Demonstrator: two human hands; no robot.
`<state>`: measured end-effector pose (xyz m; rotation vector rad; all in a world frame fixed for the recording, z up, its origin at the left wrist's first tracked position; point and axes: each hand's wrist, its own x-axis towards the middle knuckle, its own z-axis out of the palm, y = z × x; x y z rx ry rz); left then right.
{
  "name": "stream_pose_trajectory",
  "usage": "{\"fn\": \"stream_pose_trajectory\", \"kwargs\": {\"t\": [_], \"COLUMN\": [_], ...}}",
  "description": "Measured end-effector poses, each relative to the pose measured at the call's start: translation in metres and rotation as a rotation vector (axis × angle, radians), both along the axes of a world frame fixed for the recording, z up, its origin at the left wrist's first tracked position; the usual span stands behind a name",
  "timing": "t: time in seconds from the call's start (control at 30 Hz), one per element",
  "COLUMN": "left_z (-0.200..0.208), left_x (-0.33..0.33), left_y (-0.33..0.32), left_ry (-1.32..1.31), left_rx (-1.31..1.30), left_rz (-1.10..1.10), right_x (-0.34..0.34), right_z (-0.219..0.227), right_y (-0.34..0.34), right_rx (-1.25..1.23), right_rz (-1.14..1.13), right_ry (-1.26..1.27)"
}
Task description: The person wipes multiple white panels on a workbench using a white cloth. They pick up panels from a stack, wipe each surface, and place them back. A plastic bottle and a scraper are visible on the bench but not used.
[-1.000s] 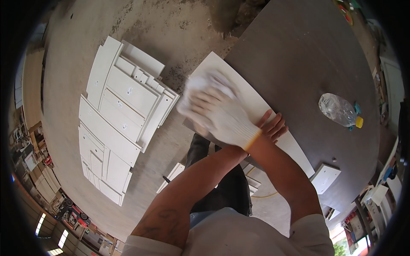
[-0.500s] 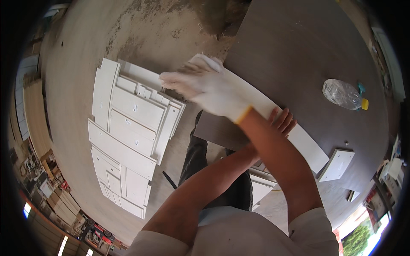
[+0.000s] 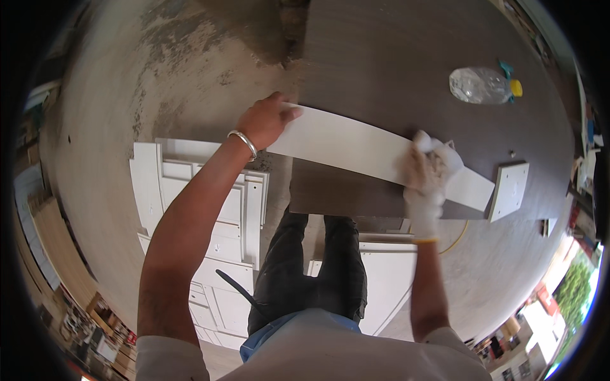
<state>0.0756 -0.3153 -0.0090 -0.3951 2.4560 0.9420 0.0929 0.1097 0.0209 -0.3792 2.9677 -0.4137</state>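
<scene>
A long narrow white board [image 3: 346, 140] lies across the dark brown tabletop [image 3: 381, 63], its left end sticking out past the table edge. My bare left hand [image 3: 265, 120], with a silver bangle at the wrist, grips that left end, thumb on top and fingers partly hidden behind it. Toward the other end, my right hand [image 3: 424, 168] in a white glove with a yellow cuff presses on the board's face. Bunched white material that looks like a cloth [image 3: 448, 155] shows at its fingers, smeared by motion.
A clear plastic bottle [image 3: 481, 86] with a yellow cap lies on the tabletop. A small white panel [image 3: 509, 190] with holes rests near the right edge, a small knob [image 3: 512, 153] beside it. White panels [image 3: 216, 219] are stacked on the floor at left; more [image 3: 384, 282] lie below the table.
My left hand has moved from the board's right part to its left end. My gloved right hand has swept from the left end to the right part, so my arms no longer cross.
</scene>
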Motion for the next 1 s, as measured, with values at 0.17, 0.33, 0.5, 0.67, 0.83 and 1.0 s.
{"fn": "stream_pose_trajectory", "kwargs": {"t": [0.17,0.33,0.5,0.67,0.83,1.0], "left_z": [-0.010,-0.017,-0.003,0.005,0.006,0.016], "left_x": [-0.006,-0.011,-0.010,-0.017,-0.022,-0.017], "left_y": [-0.008,-0.019,-0.013,-0.011,-0.013,-0.011], "left_ry": [0.091,-0.127,-0.169,-0.228,-0.217,-0.268], "left_rx": [0.019,0.228,0.210,0.180,0.213,0.284], "left_rz": [-0.030,0.171,0.189,0.192,0.069,0.126], "right_x": [0.001,0.004,0.022,0.051,0.058,0.055], "right_z": [-0.033,-0.023,-0.019,-0.011,-0.011,-0.012], "right_y": [-0.185,-0.150,0.035,-0.117,-0.206,-0.022], "right_rx": [-0.198,-0.214,-0.396,-0.043,-0.348,0.076], "right_rz": [0.083,0.249,-0.427,-0.045,0.423,0.174], "right_ry": [0.033,0.048,0.053,-0.134,-0.099,0.125]}}
